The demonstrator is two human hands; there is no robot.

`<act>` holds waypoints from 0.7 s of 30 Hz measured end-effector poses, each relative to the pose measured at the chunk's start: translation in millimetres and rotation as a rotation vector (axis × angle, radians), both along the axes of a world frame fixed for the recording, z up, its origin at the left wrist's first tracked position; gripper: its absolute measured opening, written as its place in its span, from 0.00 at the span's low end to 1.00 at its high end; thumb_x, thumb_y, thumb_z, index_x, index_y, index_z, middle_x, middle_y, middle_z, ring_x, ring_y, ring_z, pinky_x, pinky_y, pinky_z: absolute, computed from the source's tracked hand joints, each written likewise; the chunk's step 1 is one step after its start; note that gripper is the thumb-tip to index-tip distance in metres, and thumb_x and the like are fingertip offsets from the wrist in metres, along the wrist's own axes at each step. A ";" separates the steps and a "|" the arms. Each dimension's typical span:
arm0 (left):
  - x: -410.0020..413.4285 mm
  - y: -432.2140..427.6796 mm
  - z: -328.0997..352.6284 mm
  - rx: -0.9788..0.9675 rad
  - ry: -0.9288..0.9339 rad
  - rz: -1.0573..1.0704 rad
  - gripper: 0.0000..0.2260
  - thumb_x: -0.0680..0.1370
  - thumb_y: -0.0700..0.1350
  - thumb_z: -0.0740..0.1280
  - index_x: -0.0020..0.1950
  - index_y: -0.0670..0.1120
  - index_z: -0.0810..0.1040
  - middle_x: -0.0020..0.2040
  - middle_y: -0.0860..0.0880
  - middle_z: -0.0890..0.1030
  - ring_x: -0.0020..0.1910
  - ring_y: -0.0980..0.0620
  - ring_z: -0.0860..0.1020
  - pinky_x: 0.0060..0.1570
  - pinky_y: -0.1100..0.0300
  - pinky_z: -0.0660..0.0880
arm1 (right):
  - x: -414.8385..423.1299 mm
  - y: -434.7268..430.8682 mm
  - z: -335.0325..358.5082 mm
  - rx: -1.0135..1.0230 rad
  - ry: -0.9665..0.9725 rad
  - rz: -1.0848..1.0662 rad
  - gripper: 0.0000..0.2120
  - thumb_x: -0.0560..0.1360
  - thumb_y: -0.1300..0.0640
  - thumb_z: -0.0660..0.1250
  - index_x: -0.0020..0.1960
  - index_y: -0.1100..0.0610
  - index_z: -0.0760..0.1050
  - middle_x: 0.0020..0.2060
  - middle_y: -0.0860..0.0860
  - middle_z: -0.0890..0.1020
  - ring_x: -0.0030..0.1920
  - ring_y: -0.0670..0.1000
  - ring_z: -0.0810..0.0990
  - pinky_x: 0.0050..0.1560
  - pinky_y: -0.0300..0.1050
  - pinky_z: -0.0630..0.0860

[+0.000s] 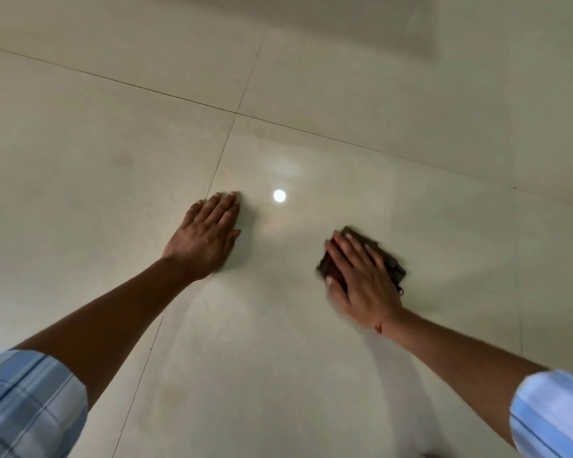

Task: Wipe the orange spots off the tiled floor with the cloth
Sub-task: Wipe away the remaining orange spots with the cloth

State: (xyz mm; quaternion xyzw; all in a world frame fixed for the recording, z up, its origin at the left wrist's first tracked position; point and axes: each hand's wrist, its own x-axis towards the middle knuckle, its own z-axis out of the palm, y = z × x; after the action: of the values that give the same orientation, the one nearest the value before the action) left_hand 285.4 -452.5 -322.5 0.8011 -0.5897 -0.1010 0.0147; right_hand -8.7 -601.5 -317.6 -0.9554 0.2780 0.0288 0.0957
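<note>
A glossy cream tiled floor fills the view. My right hand lies flat on a dark brown folded cloth, pressing it to the tile at centre right; the hand is motion-blurred. My left hand rests palm down on the floor beside a grout line, fingers together, holding nothing. No clear orange spot shows; only a faint dull smudge marks the left tile.
Dark grout lines cross ahead of my hands. A round bright light reflection sits between the hands. A pale wall base runs along the top. A small dark speck lies on the far right grout line.
</note>
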 end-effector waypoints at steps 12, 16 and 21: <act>-25.8 -7.7 -3.2 -0.081 0.145 0.192 0.32 0.79 0.58 0.45 0.78 0.41 0.56 0.79 0.44 0.54 0.78 0.44 0.52 0.74 0.47 0.48 | -34.0 23.2 -0.7 -0.028 -0.016 -0.060 0.30 0.77 0.46 0.54 0.77 0.56 0.62 0.77 0.54 0.63 0.77 0.54 0.59 0.74 0.56 0.58; -27.0 14.3 1.7 -0.101 0.170 0.195 0.31 0.80 0.58 0.49 0.77 0.41 0.57 0.79 0.43 0.56 0.78 0.45 0.54 0.74 0.49 0.51 | 79.7 -7.6 -6.1 -0.041 -0.085 -0.381 0.31 0.76 0.45 0.51 0.73 0.60 0.67 0.73 0.60 0.69 0.74 0.59 0.64 0.72 0.57 0.59; -15.9 87.9 9.7 -0.115 0.194 0.368 0.30 0.80 0.56 0.48 0.77 0.40 0.59 0.78 0.42 0.58 0.77 0.43 0.57 0.73 0.46 0.55 | 109.6 109.6 -0.9 0.011 -0.075 0.158 0.29 0.77 0.46 0.56 0.76 0.57 0.64 0.76 0.55 0.64 0.77 0.55 0.59 0.75 0.56 0.56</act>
State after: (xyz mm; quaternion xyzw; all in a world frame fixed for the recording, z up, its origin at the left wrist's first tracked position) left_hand 269.5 -364.5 -312.8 0.8796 -0.4343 -0.1394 0.1350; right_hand 100.9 -491.8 -318.5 -0.9742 0.1980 0.0021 0.1085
